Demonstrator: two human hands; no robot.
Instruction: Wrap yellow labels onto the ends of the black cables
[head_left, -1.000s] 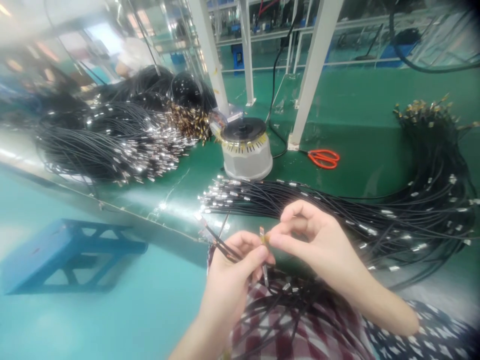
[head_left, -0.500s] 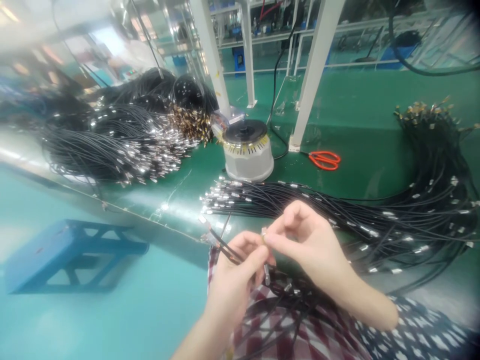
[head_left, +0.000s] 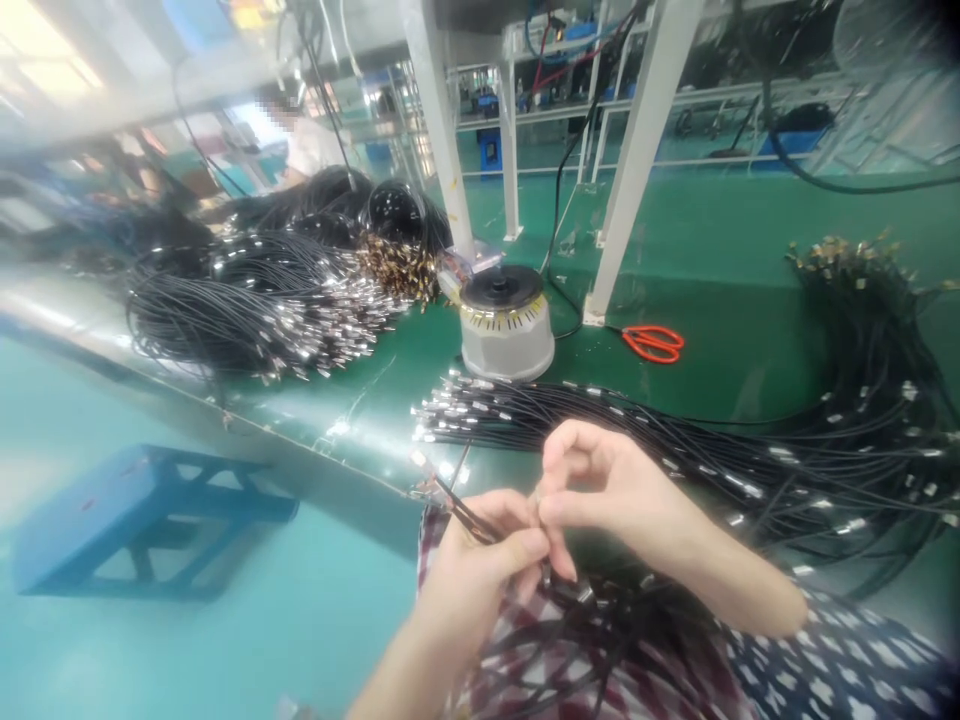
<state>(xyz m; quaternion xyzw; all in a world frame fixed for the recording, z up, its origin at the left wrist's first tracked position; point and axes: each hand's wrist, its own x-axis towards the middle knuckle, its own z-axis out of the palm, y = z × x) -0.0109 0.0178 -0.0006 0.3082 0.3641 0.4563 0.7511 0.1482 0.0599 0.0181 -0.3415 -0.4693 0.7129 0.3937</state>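
My left hand [head_left: 484,575] is closed round a few thin black cables [head_left: 466,512] whose metal-tipped ends stick out up and to the left. My right hand [head_left: 607,495] pinches a small metal connector at the tip of one cable, right against my left thumb and forefinger; the connector is almost hidden by the fingers. More black cables lie in my lap [head_left: 592,630] below both hands. A flat bundle of black cables with silver ends [head_left: 570,415] lies on the green table just beyond my hands.
A white round machine with a black top [head_left: 507,325] stands on the green table [head_left: 720,300]. Orange scissors [head_left: 654,342] lie to its right. Big cable piles sit at the left [head_left: 262,300] and right [head_left: 877,400]. A blue stool [head_left: 142,520] stands on the floor.
My right hand has moved left and down onto my left fingertips, covering the connector that stood clear before. The view has tilted up slightly.
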